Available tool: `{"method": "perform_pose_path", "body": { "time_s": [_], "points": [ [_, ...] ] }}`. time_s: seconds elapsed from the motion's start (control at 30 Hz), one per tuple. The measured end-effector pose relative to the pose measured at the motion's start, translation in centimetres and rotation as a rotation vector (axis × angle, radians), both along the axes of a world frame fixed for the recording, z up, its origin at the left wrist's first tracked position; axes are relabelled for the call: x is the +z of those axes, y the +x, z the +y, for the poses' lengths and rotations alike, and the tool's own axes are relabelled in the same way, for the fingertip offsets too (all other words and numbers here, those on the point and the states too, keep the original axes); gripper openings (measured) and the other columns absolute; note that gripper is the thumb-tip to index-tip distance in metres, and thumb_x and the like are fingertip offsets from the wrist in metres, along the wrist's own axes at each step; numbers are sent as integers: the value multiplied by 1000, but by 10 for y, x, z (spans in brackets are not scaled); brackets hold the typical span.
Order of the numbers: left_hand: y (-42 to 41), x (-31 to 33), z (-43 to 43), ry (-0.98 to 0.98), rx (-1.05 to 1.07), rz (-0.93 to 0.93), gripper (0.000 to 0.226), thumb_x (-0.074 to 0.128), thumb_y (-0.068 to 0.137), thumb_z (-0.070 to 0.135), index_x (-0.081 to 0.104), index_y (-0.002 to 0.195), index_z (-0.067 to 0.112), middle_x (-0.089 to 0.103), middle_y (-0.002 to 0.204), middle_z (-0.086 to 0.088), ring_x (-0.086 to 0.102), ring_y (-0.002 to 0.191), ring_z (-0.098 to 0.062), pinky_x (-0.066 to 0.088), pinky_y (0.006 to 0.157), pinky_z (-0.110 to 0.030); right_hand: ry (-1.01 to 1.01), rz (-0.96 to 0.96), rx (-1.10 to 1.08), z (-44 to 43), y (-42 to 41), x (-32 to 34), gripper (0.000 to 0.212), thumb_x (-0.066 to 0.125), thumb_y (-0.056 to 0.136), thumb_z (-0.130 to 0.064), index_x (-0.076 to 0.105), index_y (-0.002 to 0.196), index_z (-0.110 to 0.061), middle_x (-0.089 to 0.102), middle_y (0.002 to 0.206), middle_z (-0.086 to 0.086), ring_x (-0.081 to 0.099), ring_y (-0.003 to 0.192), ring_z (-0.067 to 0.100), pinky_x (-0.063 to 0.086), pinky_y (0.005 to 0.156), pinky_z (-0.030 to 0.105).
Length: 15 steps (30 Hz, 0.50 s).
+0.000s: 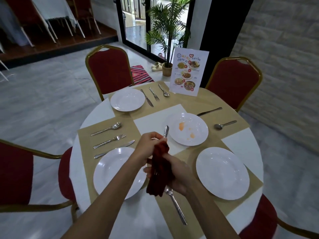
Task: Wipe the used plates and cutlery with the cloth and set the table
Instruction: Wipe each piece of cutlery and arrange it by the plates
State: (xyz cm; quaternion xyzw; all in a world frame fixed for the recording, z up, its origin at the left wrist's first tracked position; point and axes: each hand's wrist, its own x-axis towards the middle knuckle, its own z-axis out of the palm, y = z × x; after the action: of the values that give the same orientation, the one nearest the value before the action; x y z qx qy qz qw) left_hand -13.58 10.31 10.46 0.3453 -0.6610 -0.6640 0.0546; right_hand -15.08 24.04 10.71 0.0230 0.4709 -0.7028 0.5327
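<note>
At the middle of the round white table (76, 169), the left hand (149, 144) pinches the handle of a silver metal cutlery piece (166, 131), whose end points to 12 o'clock. At 6 o'clock of it, the right hand (177, 177) curls its fingers round the dark red cloth (159, 156) wrapped about that piece. 1 white round plate with orange smears (189, 140) lies at 2 o'clock.

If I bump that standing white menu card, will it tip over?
The standing white menu card probably tips easily: it is tall and upright with little visible base. It looks thin, so it is likely light and easy to slide.
</note>
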Motion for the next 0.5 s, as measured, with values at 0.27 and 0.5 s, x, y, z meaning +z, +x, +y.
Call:
{"method": "perform_pose_path", "body": {
  "time_s": [0.27, 0.5],
  "points": [
    [4, -8, -26, -56, 256, 29, 10, 72, 85, 12, 67, 78, 8, 72, 76, -13, 61, 64, -17, 48, 66, -30, 164, 208, -150, 13, 6, -20, 30, 66, 95, -13, 54, 116, 5, 66, 73, 13, 55, 51, 25, 54, 52, 38],
    [8, 17, -27, -255, 565, 199, 17, 73, 87, 20, 60, 88, 10, 74, 75, 2, 74, 69, -10, 58, 72, -35, 23, -253, -435, 34, 3, -37, 30, 48, 99, -34, 43, 75, -17, 45, 69, 4, 47, 55, 17, 43, 56, 28]
  ]
}}
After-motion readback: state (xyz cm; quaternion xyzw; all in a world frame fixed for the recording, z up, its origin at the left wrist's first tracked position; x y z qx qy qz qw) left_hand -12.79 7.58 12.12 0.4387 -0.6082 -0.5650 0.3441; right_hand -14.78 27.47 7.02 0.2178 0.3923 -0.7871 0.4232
